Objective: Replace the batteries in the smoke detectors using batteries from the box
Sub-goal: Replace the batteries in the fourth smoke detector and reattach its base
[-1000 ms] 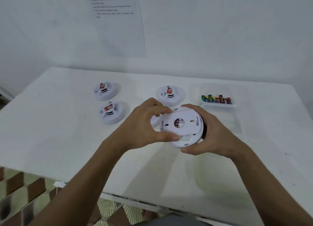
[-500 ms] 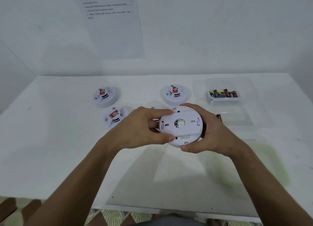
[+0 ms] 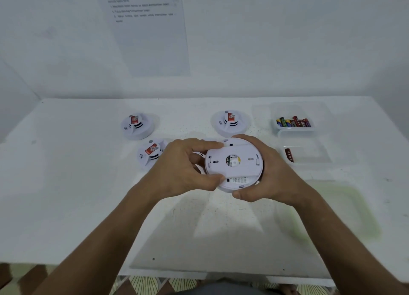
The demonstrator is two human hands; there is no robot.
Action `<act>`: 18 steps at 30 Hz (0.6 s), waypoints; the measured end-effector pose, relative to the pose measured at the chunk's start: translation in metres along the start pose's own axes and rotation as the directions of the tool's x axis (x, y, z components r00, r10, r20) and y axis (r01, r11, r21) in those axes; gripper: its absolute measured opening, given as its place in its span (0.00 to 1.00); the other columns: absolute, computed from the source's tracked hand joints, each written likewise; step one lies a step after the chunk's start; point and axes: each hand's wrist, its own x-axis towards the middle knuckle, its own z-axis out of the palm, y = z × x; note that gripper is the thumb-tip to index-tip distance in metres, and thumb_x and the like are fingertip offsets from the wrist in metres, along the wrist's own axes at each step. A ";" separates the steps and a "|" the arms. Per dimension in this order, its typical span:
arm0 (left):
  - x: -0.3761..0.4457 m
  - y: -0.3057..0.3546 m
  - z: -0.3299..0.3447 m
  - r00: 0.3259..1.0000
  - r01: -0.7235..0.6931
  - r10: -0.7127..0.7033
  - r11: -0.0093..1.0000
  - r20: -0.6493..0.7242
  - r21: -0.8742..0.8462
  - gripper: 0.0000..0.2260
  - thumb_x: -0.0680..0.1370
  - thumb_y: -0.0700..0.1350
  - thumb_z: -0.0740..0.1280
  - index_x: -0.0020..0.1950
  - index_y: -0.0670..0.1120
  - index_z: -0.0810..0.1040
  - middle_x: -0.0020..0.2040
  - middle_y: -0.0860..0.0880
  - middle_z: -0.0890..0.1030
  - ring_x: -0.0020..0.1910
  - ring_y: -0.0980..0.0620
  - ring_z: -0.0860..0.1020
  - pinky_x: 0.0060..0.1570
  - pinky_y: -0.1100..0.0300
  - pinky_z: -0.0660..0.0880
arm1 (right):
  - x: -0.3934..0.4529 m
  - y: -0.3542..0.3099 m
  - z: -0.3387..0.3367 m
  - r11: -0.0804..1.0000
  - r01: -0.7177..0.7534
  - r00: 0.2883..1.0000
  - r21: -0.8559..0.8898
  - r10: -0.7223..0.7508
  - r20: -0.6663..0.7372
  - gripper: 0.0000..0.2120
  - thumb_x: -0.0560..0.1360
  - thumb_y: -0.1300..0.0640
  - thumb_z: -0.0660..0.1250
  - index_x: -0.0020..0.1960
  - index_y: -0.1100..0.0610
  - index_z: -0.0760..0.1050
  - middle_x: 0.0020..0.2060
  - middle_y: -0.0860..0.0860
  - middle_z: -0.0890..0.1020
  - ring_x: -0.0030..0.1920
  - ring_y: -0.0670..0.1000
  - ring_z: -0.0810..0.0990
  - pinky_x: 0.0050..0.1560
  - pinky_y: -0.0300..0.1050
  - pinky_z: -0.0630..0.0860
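Observation:
I hold a white smoke detector (image 3: 234,164) above the table with its back plate facing me. My left hand (image 3: 183,170) grips the left edge of that plate between thumb and fingers. My right hand (image 3: 265,175) cups the detector body from the right and below. Three more detectors stand on the table: one at far left (image 3: 137,126), one in front of it (image 3: 150,154), one behind my hands (image 3: 231,123). A clear box (image 3: 295,129) at the back right holds several batteries (image 3: 293,122). A single red battery (image 3: 289,154) lies in a clear lid (image 3: 309,155) nearer to me.
The white table (image 3: 66,195) meets a white wall with a printed sheet (image 3: 146,29) taped to it. Another clear lid or tray (image 3: 345,210) lies flat at the right front. Patterned floor shows below the table's near edge.
My view has shifted, so the table sits squarer in frame. My hands have kept their hold on the detector, and the back plate looks slightly turned against the body.

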 end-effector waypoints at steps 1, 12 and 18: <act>-0.001 -0.002 0.001 1.000 -0.012 0.012 1.000 -0.007 -0.004 0.26 0.60 0.41 0.80 0.57 0.52 0.81 0.49 0.51 0.83 0.39 0.53 0.84 0.33 0.65 0.75 | 0.001 -0.001 0.000 1.000 -0.003 1.000 0.003 0.003 0.015 0.43 0.55 0.64 0.80 0.68 0.53 0.70 0.59 0.42 0.80 0.62 0.47 0.79 0.54 0.40 0.78; -0.015 -0.005 -0.008 0.998 -0.020 0.018 0.999 0.065 0.028 0.27 0.66 0.35 0.79 0.64 0.44 0.78 0.44 0.64 0.79 0.41 0.56 0.83 0.38 0.66 0.75 | 0.009 -0.010 -0.008 0.997 -0.054 0.971 0.048 0.041 0.236 0.43 0.55 0.69 0.80 0.68 0.56 0.72 0.60 0.45 0.81 0.61 0.49 0.79 0.53 0.40 0.78; -0.010 -0.002 -0.008 1.000 0.010 -0.010 1.000 0.002 -0.026 0.31 0.67 0.41 0.79 0.69 0.51 0.74 0.55 0.52 0.83 0.46 0.47 0.82 0.43 0.58 0.79 | 0.003 -0.007 -0.006 0.969 -0.035 0.994 -0.243 0.058 0.091 0.46 0.55 0.57 0.85 0.66 0.41 0.65 0.61 0.38 0.71 0.61 0.42 0.73 0.53 0.34 0.77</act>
